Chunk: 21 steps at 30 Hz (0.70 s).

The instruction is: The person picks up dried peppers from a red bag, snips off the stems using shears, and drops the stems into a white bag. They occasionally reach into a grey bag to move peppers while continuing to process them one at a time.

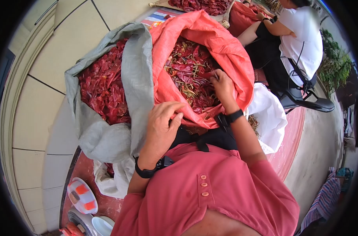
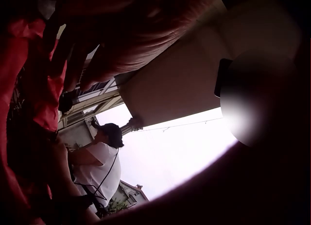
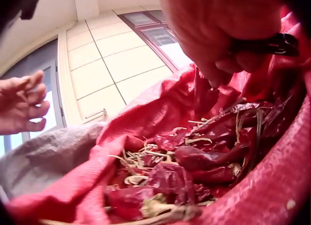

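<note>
A red woven sack point(image 1: 238, 67) stands before me with its mouth rolled wide, full of dried red chilies point(image 3: 209, 157) with pale, stringy stems. Inside its right side, my right hand point(image 1: 223, 85) pinches a dried chili point(image 3: 205, 93) with thumb and fingertips. A dark, glossy thing point(image 3: 272, 45) shows by that palm; I cannot tell what it is. My left hand point(image 1: 161, 124) hovers at the sack's near left rim, fingers loosely extended and holding nothing. In the right wrist view, the left hand point(image 3: 22, 106) appears apart from the sack. The left wrist view is mostly dark.
Left of the red sack, a grey sack point(image 1: 137, 74) holds stemless chilies point(image 1: 104, 86). A white sack point(image 1: 271, 118) with stems inside stands at right. Bowls point(image 1: 84, 206) sit lower left. Another person point(image 1: 301, 39) sits at upper right beside more chilies point(image 1: 200, 4).
</note>
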Each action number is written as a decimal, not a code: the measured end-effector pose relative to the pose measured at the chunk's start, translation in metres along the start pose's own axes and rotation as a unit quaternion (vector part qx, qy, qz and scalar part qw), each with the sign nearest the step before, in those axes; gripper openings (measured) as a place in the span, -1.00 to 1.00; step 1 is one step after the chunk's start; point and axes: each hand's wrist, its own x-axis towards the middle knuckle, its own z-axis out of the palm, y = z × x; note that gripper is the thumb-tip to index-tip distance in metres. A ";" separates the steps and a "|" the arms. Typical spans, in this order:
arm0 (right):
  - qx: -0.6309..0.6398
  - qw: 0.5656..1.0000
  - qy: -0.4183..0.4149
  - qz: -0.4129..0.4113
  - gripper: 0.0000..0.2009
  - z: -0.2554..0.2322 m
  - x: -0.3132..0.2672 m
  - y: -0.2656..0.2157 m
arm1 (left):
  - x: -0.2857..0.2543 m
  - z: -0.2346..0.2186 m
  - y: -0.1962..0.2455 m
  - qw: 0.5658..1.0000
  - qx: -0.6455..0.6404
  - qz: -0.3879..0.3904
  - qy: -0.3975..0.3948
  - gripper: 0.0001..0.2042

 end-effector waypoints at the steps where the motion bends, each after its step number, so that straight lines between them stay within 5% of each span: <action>1: 0.022 0.999 0.026 -0.014 -0.78 -0.005 -0.010 0.000 | -0.001 0.004 0.002 0.999 -0.050 -0.019 -0.008 -0.77; 2: 0.084 0.994 0.065 -0.034 -0.83 -0.009 -0.018 -0.001 | 0.001 0.011 -0.001 0.998 -0.058 -0.013 0.005 -0.75; 5: 0.354 0.932 0.023 0.077 -0.88 -0.029 -0.046 -0.028 | 0.015 0.035 -0.007 0.984 -0.153 -0.089 -0.009 -0.71; 10: 0.431 0.900 -0.031 0.054 -0.88 -0.042 -0.081 -0.073 | 0.041 0.072 -0.017 0.801 -0.540 -0.254 -0.049 -0.69; 14: 0.395 0.908 -0.139 -0.010 -0.87 -0.041 -0.085 -0.074 | 0.031 0.067 -0.031 0.797 -0.560 -0.225 -0.011 -0.79; 16: 0.401 0.899 -0.179 0.002 -0.85 -0.045 -0.074 -0.073 | 0.023 0.040 -0.012 0.869 -0.449 -0.193 0.081 -0.83; 19: 0.156 0.977 -0.100 -0.102 -0.79 -0.024 -0.045 -0.055 | 0.012 -0.004 0.010 0.932 -0.246 -0.083 0.252 -0.85; 21: 0.058 0.990 -0.087 -0.092 -0.78 -0.013 -0.027 -0.054 | 0.008 -0.035 0.000 0.934 0.063 0.001 0.351 -0.82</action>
